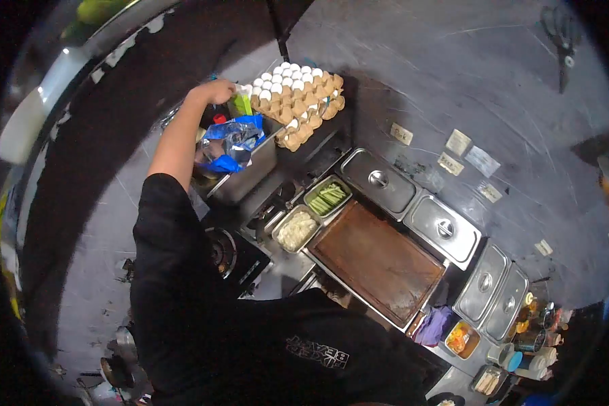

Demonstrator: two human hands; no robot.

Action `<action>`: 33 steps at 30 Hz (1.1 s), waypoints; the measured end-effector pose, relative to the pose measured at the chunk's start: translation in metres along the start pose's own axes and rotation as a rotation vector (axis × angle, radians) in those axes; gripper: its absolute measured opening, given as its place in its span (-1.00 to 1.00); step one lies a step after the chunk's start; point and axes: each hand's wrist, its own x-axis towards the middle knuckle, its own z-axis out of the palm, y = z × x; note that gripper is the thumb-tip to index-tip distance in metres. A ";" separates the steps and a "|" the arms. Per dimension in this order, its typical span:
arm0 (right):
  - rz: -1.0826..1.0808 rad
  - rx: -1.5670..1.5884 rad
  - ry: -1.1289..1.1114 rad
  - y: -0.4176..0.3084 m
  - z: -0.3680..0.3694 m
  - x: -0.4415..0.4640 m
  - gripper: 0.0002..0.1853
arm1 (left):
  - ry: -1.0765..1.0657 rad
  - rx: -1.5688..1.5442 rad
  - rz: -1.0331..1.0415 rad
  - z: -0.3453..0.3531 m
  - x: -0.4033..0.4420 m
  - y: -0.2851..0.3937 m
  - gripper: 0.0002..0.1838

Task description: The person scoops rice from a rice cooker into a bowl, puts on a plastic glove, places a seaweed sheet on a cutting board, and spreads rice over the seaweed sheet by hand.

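At the upper left my left arm stretches out, and my left hand is closed at the top of a green and white packet. The packet stands in a deep metal container, where a blue and clear plastic bag lies crumpled in front. Something red shows just below my hand. Directly right of the packet are stacked cardboard egg trays with white eggs in the top one. My right hand is out of sight.
A brown rectangular board or griddle lies mid-counter. Beside it are a pan of sliced green vegetable and a pan of chopped pale food. Lidded steel pans line the back. A burner and purple cloth are nearer me.
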 end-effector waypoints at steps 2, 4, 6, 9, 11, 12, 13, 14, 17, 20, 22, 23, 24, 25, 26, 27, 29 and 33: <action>-0.073 -0.043 0.015 -0.015 0.017 -0.014 -0.66 | -0.196 0.077 -0.019 -0.002 0.017 -0.013 -0.62; -0.142 -0.057 0.008 -0.027 0.037 -0.024 -0.66 | -0.251 0.102 -0.045 -0.002 0.031 -0.025 -0.61; -0.239 -0.036 -0.026 -0.035 0.055 -0.022 -0.67 | -0.349 0.049 -0.113 -0.005 0.044 -0.029 -0.57; -0.407 0.002 -0.171 -0.076 0.080 -0.024 -0.68 | -0.451 -0.084 -0.241 -0.014 0.039 -0.016 -0.39; -0.563 0.098 -0.275 -0.121 0.097 -0.035 -0.68 | -0.530 0.011 -0.224 0.000 0.045 -0.016 -0.33; -0.650 0.189 -0.308 -0.147 0.102 -0.048 -0.66 | -0.563 0.063 -0.210 0.004 0.050 -0.019 -0.30; -0.634 0.173 -0.342 -0.174 0.104 -0.061 -0.66 | -0.514 0.102 -0.147 0.011 0.052 -0.023 -0.36; -0.619 0.158 -0.376 -0.196 0.105 -0.071 -0.66 | -0.517 0.125 -0.086 0.010 0.050 -0.021 -0.39; -0.405 0.236 -0.524 -0.236 0.115 -0.091 -0.67 | -0.386 0.129 0.010 -0.002 0.044 -0.001 -0.62; -0.773 0.237 -0.590 -0.252 0.133 -0.095 -0.68 | -0.338 -0.013 -0.001 0.001 0.041 0.000 -0.60; -0.717 0.312 -0.743 -0.303 0.128 -0.137 -0.73 | -0.350 -0.073 0.038 0.003 0.043 -0.007 -0.59; -0.722 0.393 -0.810 -0.327 0.135 -0.158 -0.78 | -0.358 -0.102 0.054 0.005 0.042 -0.013 -0.59; -0.842 0.462 -0.872 -0.350 0.147 -0.178 -0.80 | -0.365 0.006 0.045 0.004 0.039 -0.011 -0.56; -0.766 0.440 -0.981 -0.381 0.147 -0.209 -0.82 | -0.369 0.113 0.038 0.002 0.037 -0.002 -0.53; -0.832 0.399 -1.002 -0.422 0.140 -0.249 -0.84 | -0.372 0.218 0.029 0.000 0.035 0.004 -0.50; -0.942 0.560 -1.080 -0.440 0.160 -0.273 -0.86 | -0.357 0.235 0.051 0.000 0.033 0.006 -0.50; -1.043 0.674 -1.275 -0.491 0.169 -0.334 -0.87 | -0.333 0.276 0.107 0.000 0.034 0.010 -0.50; -1.616 0.831 -1.459 -0.615 0.129 -0.479 -0.81 | -0.470 0.128 0.109 -0.004 0.033 -0.010 -0.39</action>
